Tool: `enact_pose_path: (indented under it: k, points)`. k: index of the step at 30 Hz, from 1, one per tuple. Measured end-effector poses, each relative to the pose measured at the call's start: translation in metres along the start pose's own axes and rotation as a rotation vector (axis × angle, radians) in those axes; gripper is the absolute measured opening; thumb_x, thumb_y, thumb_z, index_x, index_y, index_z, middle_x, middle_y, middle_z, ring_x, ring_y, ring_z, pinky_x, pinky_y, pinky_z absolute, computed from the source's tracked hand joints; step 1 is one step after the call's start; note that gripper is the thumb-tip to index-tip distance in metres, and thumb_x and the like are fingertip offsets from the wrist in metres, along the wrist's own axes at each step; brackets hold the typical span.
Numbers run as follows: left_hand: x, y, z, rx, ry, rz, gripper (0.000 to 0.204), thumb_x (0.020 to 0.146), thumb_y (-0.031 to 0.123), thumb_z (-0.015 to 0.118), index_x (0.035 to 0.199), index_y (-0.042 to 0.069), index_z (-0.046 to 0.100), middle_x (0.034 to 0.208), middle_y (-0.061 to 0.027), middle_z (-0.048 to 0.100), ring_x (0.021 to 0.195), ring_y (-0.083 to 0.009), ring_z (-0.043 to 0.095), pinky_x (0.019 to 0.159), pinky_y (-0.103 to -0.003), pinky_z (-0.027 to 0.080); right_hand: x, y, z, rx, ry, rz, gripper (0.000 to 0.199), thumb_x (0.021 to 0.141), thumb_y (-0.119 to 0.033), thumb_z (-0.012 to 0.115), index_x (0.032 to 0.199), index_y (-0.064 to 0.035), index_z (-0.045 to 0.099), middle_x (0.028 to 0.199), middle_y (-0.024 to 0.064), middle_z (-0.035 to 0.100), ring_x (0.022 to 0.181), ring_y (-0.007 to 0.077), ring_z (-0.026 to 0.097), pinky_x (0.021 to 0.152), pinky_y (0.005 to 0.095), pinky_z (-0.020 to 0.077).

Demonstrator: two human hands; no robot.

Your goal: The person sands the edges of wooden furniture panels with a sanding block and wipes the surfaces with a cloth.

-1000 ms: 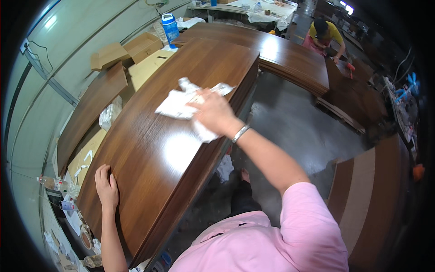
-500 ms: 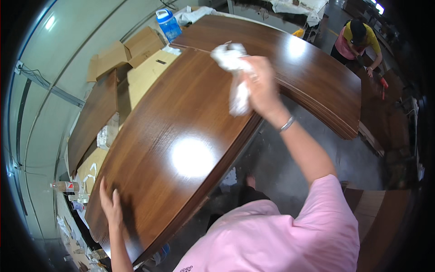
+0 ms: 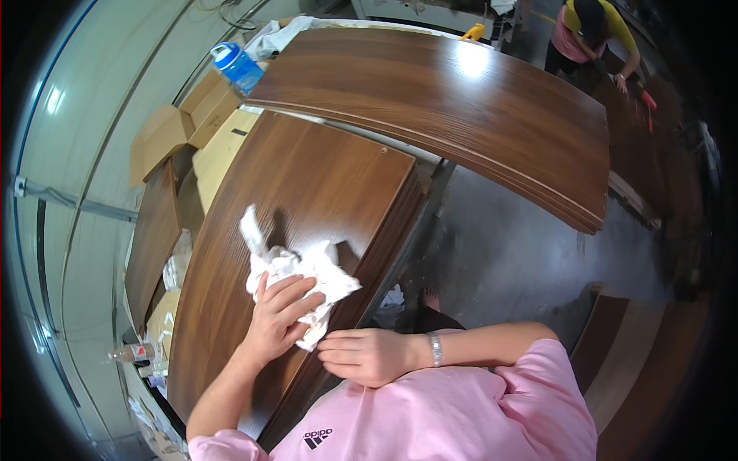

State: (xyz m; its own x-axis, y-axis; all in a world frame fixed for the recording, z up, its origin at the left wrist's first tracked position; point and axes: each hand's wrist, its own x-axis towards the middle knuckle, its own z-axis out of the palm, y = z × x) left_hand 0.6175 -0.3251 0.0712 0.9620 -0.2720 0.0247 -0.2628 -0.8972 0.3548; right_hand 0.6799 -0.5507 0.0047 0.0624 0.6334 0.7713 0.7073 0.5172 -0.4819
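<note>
Glossy, wood-grained brown panel (image 3: 307, 177); matt, crumpled white cloth (image 3: 324, 273).

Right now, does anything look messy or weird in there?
Maybe one thing: some crumpled white stuff seems to lie on the grey floor, near a foot and below the edge of the stacked brown panels. It looks stray down there, though I can't tell what it is.

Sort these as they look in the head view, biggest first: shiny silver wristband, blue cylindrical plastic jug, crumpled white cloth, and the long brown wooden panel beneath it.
1. Brown wooden panel
2. Crumpled white cloth
3. Blue plastic jug
4. Silver wristband
</note>
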Motion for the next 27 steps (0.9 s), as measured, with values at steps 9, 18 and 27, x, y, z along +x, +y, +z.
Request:
enact_pose_path:
  k: [9, 18, 27]
  points:
    - [0.255, 0.013, 0.027, -0.082, 0.219, 0.362, 0.030, 0.077, 0.014, 0.078, 0.102, 0.008, 0.064, 0.106, -0.0071, 0.065, 0.104, -0.0303, 0.058, 0.095, -0.045, 0.040, 0.000, 0.030, 0.059, -0.036, -0.019, -0.085, 0.052, 0.081, -0.024, 0.055, 0.121, 0.0080, 0.060, 0.134, 0.0228, 0.057, 0.130, 0.0358, 0.051, 0.113, 0.0461, 0.0383]
    - [0.138, 0.000, 0.011, -0.095, -0.017, 0.396, 0.028, 0.065, 0.010, 0.078, 0.091, 0.012, 0.067, 0.099, -0.0020, 0.070, 0.095, -0.0245, 0.063, 0.094, -0.046, 0.041, 0.001, 0.045, 0.094, -0.038, 0.139, -0.226, 0.036, 0.091, -0.015, 0.049, 0.117, 0.0071, 0.061, 0.133, 0.0228, 0.058, 0.128, 0.0361, 0.053, 0.113, 0.0458, 0.0399]
    - [0.208, 0.027, 0.022, -0.141, 0.118, 0.303, 0.035, 0.060, 0.003, 0.078, 0.093, 0.007, 0.066, 0.096, -0.0068, 0.066, 0.091, -0.0317, 0.058, 0.085, -0.042, 0.045, -0.008, 0.041, 0.071, 0.024, 0.043, -0.116, 0.044, 0.091, -0.023, 0.049, 0.123, 0.0069, 0.059, 0.136, 0.0213, 0.055, 0.131, 0.0337, 0.051, 0.115, 0.0429, 0.0377]
